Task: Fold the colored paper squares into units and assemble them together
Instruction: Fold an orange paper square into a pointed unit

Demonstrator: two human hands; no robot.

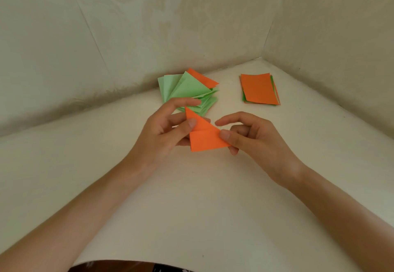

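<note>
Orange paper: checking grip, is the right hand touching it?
Touching. Head view shows the right hand pinching the right corner of the orange paper, thumb on top.

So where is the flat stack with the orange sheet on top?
In the head view, the flat stack lies on the table, right of the fanned green pile, beyond the right hand.

We hold a folded paper unit [204, 136] over the table [191, 203], with our left hand [164, 133] at its left edge and our right hand [253, 139] at its right corner. Behind it, a pile of folded units [187, 90] lies on the table by the back wall [149, 37]. A stack of flat sheets [259, 88] lies to the pile's right, well apart from it.
</note>
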